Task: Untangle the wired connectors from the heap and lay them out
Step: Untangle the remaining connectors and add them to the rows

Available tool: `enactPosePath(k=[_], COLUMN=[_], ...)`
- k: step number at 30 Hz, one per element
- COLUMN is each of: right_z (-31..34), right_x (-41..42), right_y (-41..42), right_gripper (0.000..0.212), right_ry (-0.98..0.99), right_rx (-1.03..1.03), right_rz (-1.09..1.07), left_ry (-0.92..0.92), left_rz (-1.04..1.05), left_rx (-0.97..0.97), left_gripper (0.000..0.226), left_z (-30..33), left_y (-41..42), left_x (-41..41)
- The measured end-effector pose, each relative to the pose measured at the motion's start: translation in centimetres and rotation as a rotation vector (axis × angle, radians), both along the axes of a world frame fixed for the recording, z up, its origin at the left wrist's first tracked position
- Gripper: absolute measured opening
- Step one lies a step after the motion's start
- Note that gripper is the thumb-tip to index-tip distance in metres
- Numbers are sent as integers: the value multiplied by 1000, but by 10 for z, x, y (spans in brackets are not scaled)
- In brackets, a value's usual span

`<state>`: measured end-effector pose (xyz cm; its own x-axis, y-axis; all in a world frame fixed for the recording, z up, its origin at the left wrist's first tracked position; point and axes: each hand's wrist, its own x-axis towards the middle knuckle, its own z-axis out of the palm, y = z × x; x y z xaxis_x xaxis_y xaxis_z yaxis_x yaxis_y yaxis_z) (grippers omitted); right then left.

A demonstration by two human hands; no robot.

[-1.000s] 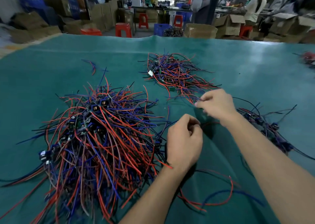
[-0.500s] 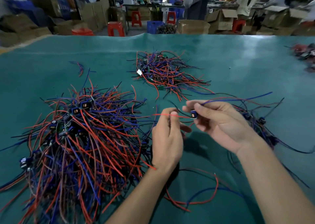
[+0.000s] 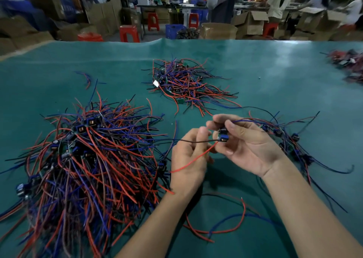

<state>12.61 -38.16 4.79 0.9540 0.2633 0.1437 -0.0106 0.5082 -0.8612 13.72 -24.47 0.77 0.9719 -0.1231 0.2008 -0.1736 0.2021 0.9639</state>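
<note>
The right hand (image 3: 249, 149) has turned palm-up since a moment ago, pinching one connector (image 3: 223, 135) at frame centre; the left hand (image 3: 189, 159) pinches its wires straight; likely freed from the heap (image 3: 88, 159) at left, ready to lay out.

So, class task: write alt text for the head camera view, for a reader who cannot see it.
Over a green table, the right hand pinches a small blue connector while the left hand holds its wires. A big heap of red and blue wires lies left, a smaller pile beyond.
</note>
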Motion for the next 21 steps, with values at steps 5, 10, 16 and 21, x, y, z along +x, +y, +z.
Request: enactPosePath(k=[5, 10, 16, 21], right_z=[-5, -8, -10, -8], right_x=[7, 11, 12, 13], right_y=[-7, -4, -5, -11], right_gripper=[27, 23, 9, 10], right_ry=[27, 36, -51, -43], right_rx=[-369, -368, -402, -442], right_rz=[-221, -364, -576, -720], left_ry=[12, -124, -69, -132], left_rz=[2, -31, -29, -45], left_rx=[81, 231, 292, 393], left_gripper=[67, 41, 17, 20], left_z=[4, 2, -2, -3], left_y=[3, 5, 5, 6], left_x=[-1, -1, 1, 1])
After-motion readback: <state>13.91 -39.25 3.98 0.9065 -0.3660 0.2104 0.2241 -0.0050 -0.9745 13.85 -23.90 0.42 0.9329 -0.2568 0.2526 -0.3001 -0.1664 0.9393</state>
